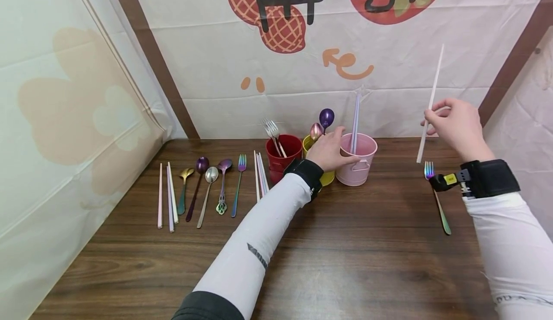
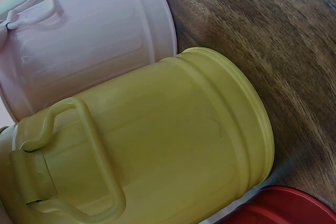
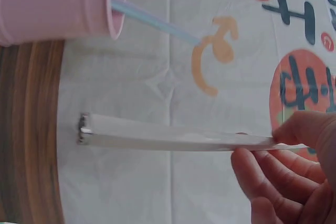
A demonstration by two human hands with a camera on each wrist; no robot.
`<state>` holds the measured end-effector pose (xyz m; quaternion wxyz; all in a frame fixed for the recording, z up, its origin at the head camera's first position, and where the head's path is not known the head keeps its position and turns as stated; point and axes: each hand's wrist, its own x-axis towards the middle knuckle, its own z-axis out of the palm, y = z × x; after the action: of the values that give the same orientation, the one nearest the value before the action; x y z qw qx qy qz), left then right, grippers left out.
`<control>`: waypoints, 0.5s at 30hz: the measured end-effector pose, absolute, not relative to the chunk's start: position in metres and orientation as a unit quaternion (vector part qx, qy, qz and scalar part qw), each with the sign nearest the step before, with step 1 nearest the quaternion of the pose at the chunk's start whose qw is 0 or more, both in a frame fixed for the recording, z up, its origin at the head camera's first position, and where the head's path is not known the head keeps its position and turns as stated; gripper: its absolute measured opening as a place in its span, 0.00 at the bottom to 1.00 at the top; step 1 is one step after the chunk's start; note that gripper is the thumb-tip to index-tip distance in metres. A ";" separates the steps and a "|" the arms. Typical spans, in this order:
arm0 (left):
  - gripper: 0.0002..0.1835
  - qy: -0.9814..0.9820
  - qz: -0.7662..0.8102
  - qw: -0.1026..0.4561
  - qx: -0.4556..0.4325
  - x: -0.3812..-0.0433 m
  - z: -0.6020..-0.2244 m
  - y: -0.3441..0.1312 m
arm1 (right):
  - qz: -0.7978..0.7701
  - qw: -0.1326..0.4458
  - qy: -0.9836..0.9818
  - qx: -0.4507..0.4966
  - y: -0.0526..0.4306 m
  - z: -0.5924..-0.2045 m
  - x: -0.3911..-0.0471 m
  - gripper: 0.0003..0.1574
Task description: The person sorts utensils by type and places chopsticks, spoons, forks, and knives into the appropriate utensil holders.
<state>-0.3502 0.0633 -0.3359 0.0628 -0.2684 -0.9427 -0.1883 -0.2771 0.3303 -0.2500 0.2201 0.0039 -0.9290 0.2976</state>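
My left hand [image 1: 327,151] reaches over the yellow bucket [image 2: 152,135] and grips the side of the pink bucket [image 1: 352,176], thumb across its front near the handle. Pale lavender chopsticks [image 1: 355,123] stand in the pink bucket. To the right, my right hand [image 1: 460,125] pinches a white chopstick [image 1: 437,77] between thumb and fingers, raised and nearly upright, its thick silver-tipped end pointing down. Below that hand a rainbow-coloured fork [image 1: 440,209] lies on the table. A purple spoon [image 1: 326,117] and a pinkish spoon [image 1: 316,131] stick up at the yellow bucket.
A red bucket [image 1: 276,169] with silver forks [image 1: 272,129] stands left of the yellow one. On the left of the wooden table [image 1: 345,262] lie several spoons, a rainbow fork [image 1: 238,185] and several chopsticks [image 1: 170,197]. A printed cloth [image 1: 207,70] hangs behind.
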 end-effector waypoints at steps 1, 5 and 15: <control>0.49 -0.943 -0.188 0.062 -0.267 -0.350 -0.336 0.063 | 0.301 0.228 -0.926 0.009 0.326 -0.249 -0.278 0.22; 0.49 -0.944 -0.185 0.062 -0.268 -0.350 -0.335 0.062 | 0.323 0.257 -0.911 0.030 0.311 -0.248 -0.281 0.20; 0.49 -0.944 -0.178 0.069 -0.270 -0.348 -0.334 0.062 | 0.383 0.348 -0.853 0.067 0.281 -0.261 -0.295 0.15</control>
<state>-0.3480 0.0619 -0.3338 0.0685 -0.2703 -0.9438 -0.1777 -0.2954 0.2809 -0.2612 0.3482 0.0667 -0.8529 0.3833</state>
